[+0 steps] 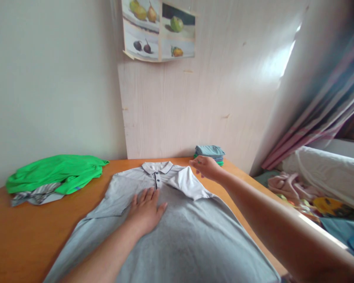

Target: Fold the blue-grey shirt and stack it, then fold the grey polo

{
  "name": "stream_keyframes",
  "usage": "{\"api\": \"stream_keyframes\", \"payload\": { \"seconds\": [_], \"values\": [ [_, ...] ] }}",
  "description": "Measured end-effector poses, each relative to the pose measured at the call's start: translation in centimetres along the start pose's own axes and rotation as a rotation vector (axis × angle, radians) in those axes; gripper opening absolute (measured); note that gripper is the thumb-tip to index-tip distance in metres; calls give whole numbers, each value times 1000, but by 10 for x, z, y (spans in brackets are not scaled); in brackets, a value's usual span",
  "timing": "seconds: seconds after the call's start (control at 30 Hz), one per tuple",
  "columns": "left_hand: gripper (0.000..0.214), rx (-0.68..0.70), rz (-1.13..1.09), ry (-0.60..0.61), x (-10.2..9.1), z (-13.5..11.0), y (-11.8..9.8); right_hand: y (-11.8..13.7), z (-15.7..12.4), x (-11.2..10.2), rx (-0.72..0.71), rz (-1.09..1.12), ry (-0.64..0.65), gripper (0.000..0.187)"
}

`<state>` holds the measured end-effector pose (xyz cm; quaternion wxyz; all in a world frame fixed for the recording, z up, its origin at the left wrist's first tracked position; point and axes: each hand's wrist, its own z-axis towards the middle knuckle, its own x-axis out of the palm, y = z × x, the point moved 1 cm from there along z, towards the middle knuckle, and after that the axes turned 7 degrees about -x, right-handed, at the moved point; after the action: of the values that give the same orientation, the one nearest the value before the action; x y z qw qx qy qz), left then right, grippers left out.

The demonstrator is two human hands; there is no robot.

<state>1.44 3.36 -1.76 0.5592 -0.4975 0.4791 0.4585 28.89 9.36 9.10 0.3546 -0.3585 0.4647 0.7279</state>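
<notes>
A grey polo shirt (179, 232) lies spread front up, its pale collar (157, 167) toward the wall and dark buttons below it. The sleeve at the left lies across the front. At the right, the other sleeve (188, 182) is folded inward, with a whiter side showing. My left hand (146, 210) rests flat on the chest below the buttons, fingers spread. Just beyond the folded right sleeve, my right hand (205, 167) hovers with loosely bent fingers apart, and nothing shows in it.
A bright green garment heap (59, 169) with striped cloth under it sits at the left of the orange table (14, 236). Behind my right hand is a small stack of folded clothes (210, 150). Right of the table are piled fabrics (295, 186) and a curtain (315, 122).
</notes>
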Motion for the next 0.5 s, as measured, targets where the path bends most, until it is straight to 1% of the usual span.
{"api": "stream_keyframes", "payload": {
  "seconds": [0.1, 0.17, 0.3, 0.37, 0.4, 0.43, 0.5],
  "values": [
    [76, 8, -15, -20, 1, 0, 1, -14, 0, 5, 74, -44, 8, 39],
    [75, 12, -20, -30, 3, 0, 1, -23, -3, 10, 110, -93, 16, 40],
    [76, 12, -10, -29, 5, 1, 1, -27, -24, 27, 111, -184, 62, 36],
    [76, 9, -3, -23, 4, 1, 1, -27, -37, 40, 62, -222, 113, 35],
    [77, 8, 0, -21, 2, 0, 0, -29, -43, 47, 38, -255, 153, 38],
    [77, 8, 3, -20, 1, -1, 0, -31, -48, 53, 26, -311, 213, 44],
    [77, 9, 9, -19, -2, -3, -2, -39, -55, 62, 60, -409, 309, 54]
  ]
}}
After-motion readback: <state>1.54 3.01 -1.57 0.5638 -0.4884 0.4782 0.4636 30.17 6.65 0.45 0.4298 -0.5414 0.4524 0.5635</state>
